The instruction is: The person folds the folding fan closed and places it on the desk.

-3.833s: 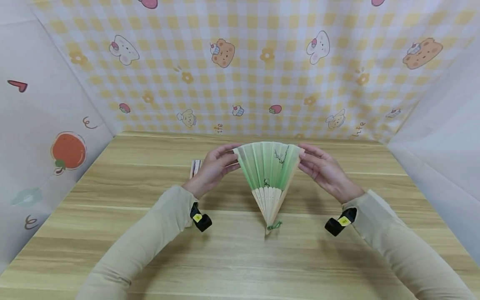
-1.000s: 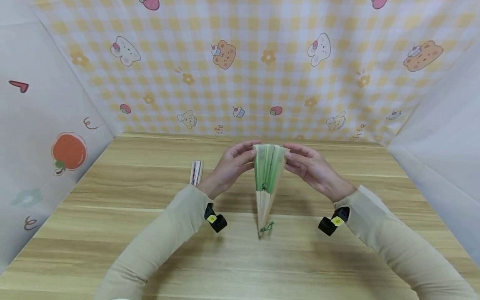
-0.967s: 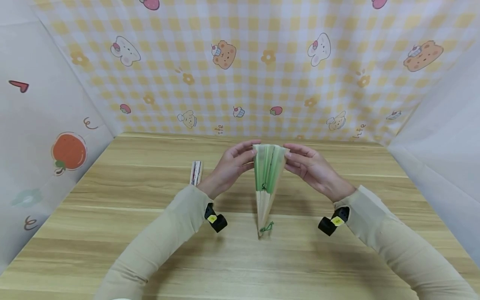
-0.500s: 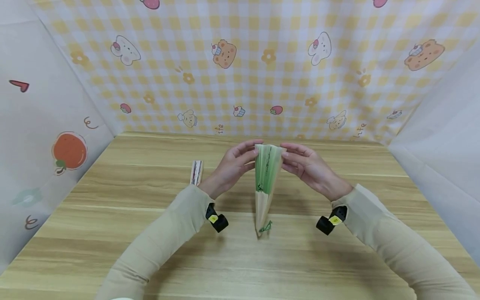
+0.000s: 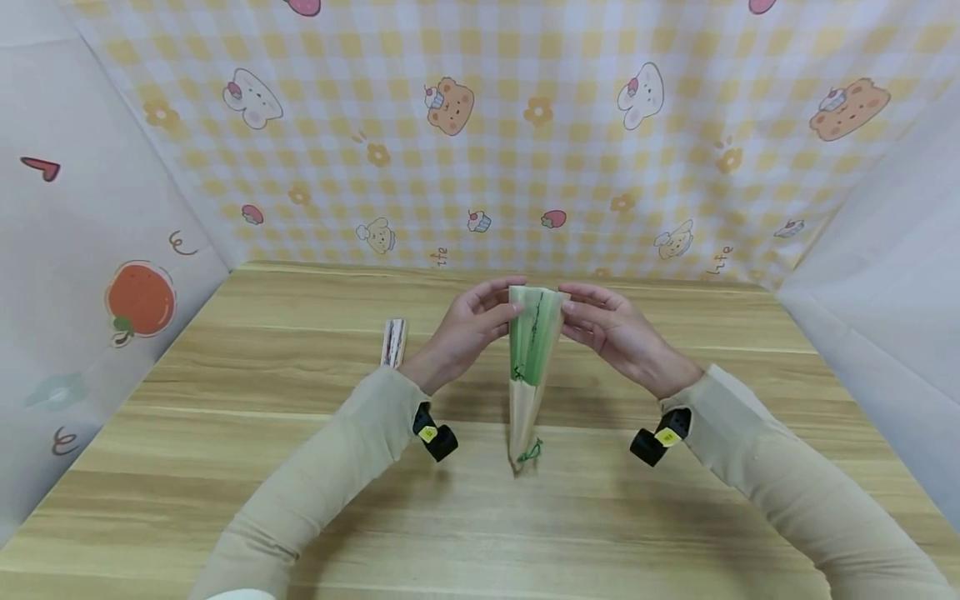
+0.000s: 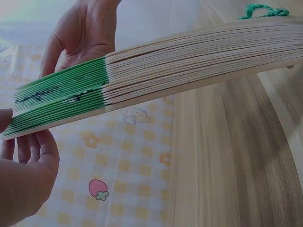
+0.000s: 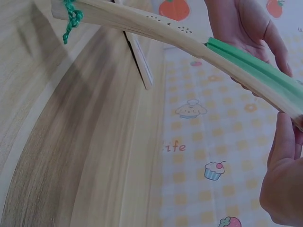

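Note:
A green folding fan (image 5: 534,337) with pale wooden ribs stands nearly folded between my hands, its pivot end toward me. A green cord loop (image 5: 530,451) hangs at that end. My left hand (image 5: 474,323) pinches the fan's upper left edge between thumb and fingers. On the opposite edge, my right hand (image 5: 621,337) holds the upper right guard in the same way. In the left wrist view, the fan's pleats (image 6: 61,97) lie stacked close together, with a dark branch print across them. The right wrist view shows the smooth outer guard (image 7: 175,35) with small pierced holes.
Left of my left wrist, a narrow pale strip with dark streaks (image 5: 393,342), perhaps another folded fan, lies on the wooden table (image 5: 225,400), partly hidden by my arm. A yellow checked cloth (image 5: 495,167) hangs behind the table. White sheets (image 5: 90,208) flank both sides.
The fan has gone from partly spread to nearly folded as my hands moved toward each other. Over the last half second, it narrowed only slightly. Both hands keep their hold on its edges.

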The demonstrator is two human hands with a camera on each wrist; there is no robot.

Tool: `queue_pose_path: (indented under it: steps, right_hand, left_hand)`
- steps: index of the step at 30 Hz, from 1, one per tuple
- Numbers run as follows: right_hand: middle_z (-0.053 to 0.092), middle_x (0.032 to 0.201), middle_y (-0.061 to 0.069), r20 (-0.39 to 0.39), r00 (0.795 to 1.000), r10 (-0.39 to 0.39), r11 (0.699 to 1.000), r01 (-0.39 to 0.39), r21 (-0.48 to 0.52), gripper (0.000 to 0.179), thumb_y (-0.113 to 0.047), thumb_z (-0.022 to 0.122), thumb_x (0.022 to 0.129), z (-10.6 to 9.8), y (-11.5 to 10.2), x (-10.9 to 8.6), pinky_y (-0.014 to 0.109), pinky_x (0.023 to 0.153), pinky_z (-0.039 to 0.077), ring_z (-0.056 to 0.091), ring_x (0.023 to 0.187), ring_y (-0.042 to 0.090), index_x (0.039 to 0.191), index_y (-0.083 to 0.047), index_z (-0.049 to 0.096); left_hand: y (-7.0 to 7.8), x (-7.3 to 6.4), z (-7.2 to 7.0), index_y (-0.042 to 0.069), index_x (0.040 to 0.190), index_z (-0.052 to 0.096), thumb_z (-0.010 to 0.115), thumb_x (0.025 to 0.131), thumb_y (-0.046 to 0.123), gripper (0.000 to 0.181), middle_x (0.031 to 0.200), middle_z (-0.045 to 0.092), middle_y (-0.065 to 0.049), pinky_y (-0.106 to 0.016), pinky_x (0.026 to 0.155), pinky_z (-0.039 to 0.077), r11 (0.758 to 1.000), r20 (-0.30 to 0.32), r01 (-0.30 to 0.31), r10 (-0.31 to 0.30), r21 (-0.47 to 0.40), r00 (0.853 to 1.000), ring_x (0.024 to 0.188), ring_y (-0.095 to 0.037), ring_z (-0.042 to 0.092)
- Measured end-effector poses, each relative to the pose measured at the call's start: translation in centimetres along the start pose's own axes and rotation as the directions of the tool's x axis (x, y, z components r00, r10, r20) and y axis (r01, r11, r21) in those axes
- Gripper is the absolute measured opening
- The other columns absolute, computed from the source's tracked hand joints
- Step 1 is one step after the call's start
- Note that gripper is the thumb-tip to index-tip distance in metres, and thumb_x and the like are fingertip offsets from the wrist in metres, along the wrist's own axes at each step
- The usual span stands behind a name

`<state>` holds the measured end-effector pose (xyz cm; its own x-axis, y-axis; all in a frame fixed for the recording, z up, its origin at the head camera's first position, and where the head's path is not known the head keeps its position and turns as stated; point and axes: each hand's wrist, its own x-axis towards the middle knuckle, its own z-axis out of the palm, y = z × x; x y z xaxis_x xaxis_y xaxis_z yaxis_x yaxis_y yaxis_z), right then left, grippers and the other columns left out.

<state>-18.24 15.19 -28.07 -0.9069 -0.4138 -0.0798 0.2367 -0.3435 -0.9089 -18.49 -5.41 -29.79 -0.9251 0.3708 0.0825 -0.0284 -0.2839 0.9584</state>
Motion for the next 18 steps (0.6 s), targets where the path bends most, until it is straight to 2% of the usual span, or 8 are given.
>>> queue_pose_path:
  steps: [7, 13, 18]
  right_hand:
    - [0.057, 0.100, 0.003, 0.005, 1.000, -0.007, 0.999, 0.007, -0.031, 0.017, -0.004, 0.053, 0.088, 0.12, 0.03, 0.20, 0.027, 0.083, 0.048, 0.059, 0.086, 0.014, 0.101, -0.011, 0.060]
    - [0.056, 0.100, 0.002, -0.010, 1.000, -0.019, 0.998, 0.018, -0.065, 0.018, -0.004, 0.052, 0.088, 0.21, 0.01, 0.17, 0.026, 0.084, 0.047, 0.059, 0.086, 0.014, 0.100, -0.013, 0.061]
    - [0.056, 0.104, 0.002, -0.034, 0.999, -0.036, 0.992, 0.032, -0.120, 0.022, -0.006, 0.053, 0.088, 0.46, 0.08, 0.09, 0.027, 0.087, 0.045, 0.057, 0.092, 0.013, 0.109, -0.010, 0.054]
  left_hand:
    - [0.02, 0.16, 0.07, 0.002, 0.127, 0.043, 0.052, 0.088, 0.003, 0.040, 0.112, 0.052, -0.009, -0.034, 0.090, 0.043, 1.000, 0.002, 0.004, -0.004, -0.012, 1.000, 0.100, -0.017, 0.051]
    - [0.28, 0.18, 0.29, 0.001, 0.126, 0.044, 0.053, 0.087, 0.000, 0.040, 0.110, 0.053, -0.009, -0.034, 0.088, 0.044, 1.000, -0.026, 0.023, -0.024, -0.020, 0.999, 0.097, -0.017, 0.052]
    - [0.38, 0.24, 0.39, 0.000, 0.125, 0.045, 0.054, 0.086, 0.000, 0.040, 0.107, 0.054, -0.009, -0.033, 0.086, 0.046, 0.999, -0.051, 0.032, -0.034, -0.036, 0.998, 0.094, -0.017, 0.054]
